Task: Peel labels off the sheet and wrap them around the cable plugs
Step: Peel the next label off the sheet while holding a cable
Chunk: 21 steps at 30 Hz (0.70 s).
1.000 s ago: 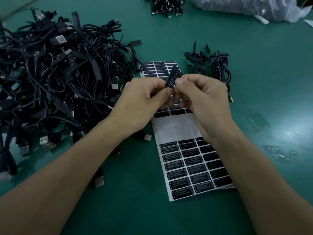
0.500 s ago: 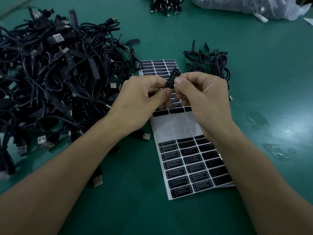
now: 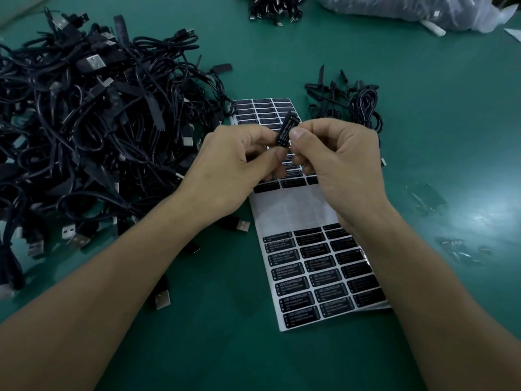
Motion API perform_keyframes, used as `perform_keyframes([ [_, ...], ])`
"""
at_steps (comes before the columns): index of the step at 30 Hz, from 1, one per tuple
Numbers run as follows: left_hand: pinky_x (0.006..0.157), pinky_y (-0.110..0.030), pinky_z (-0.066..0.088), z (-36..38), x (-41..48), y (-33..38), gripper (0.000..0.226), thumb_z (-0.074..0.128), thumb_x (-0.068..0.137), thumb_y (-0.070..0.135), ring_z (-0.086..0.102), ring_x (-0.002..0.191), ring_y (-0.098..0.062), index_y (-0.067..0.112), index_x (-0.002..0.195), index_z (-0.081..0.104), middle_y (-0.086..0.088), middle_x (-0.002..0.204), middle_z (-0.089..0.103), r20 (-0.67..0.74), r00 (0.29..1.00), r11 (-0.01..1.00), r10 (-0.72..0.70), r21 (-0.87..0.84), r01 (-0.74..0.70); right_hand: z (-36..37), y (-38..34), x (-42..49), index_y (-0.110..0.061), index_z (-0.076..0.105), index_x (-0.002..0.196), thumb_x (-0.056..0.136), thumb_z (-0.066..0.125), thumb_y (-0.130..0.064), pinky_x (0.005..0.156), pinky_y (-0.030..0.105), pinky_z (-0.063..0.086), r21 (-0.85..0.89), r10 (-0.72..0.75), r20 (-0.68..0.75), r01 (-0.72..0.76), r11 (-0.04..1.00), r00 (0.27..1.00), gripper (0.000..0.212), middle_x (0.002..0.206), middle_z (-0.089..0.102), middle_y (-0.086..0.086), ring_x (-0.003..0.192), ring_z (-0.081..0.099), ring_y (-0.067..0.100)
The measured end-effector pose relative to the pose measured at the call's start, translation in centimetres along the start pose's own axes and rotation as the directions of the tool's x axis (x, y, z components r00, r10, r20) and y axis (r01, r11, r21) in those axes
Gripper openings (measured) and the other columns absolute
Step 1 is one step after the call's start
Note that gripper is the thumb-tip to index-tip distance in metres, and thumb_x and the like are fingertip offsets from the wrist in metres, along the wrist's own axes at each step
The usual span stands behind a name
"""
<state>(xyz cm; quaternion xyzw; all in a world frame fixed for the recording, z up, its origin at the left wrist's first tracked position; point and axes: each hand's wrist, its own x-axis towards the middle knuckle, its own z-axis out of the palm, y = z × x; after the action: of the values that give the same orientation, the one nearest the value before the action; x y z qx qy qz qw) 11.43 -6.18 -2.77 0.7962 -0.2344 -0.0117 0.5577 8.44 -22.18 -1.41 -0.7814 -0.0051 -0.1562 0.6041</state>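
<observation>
Over the far half of the sheet [image 3: 298, 210], your two hands hold one plug [image 3: 289, 120] between them: your left hand [image 3: 234, 170] pinches its lower end, and your right hand [image 3: 344, 165] pinches its side with thumb and forefinger. One label [image 3: 284, 134] reading LED CONTROLLER lies along the plug. The sheet lies flat on the table [image 3: 423, 80], with its labels in three columns and one bare band across the middle. Left of the sheet sits one large cable pile [image 3: 84, 122]. Beyond its far right corner sits one small bundle [image 3: 355, 105].
</observation>
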Motion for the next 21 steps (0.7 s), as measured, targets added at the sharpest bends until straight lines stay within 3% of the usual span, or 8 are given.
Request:
perform_keyframes([
  [15,0.077,-0.034,0.062,-0.06,0.05,-0.02,0.017,0.065,0.098,0.018,0.074,0.075,-0.008,0.031,0.089,0.070,0.006,0.076,0.076,0.007,1.000,1.000,0.004,-0.013,-0.004,0.14,0.19,0.08,-0.023,0.072,0.081,0.094,0.068,-0.014,0.061,0.023,0.049,-0.043,-0.024,-0.015,0.023,0.999,1.000,0.016,0.067,0.067,-0.005,0.063,0.059,0.008],
  [21,0.080,-0.046,0.062,-0.07,-0.02,0.08,0.013,0.065,0.097,0.021,0.075,0.077,-0.013,0.031,0.091,0.070,0.004,0.077,0.076,0.015,1.000,0.999,0.015,-0.036,-0.015,0.26,0.26,0.07,-0.021,0.073,0.083,0.093,0.069,-0.015,0.062,0.020,0.049,-0.064,-0.047,-0.044,0.044,0.997,0.998,0.012,0.068,0.068,-0.011,0.063,0.061,0.003],
])
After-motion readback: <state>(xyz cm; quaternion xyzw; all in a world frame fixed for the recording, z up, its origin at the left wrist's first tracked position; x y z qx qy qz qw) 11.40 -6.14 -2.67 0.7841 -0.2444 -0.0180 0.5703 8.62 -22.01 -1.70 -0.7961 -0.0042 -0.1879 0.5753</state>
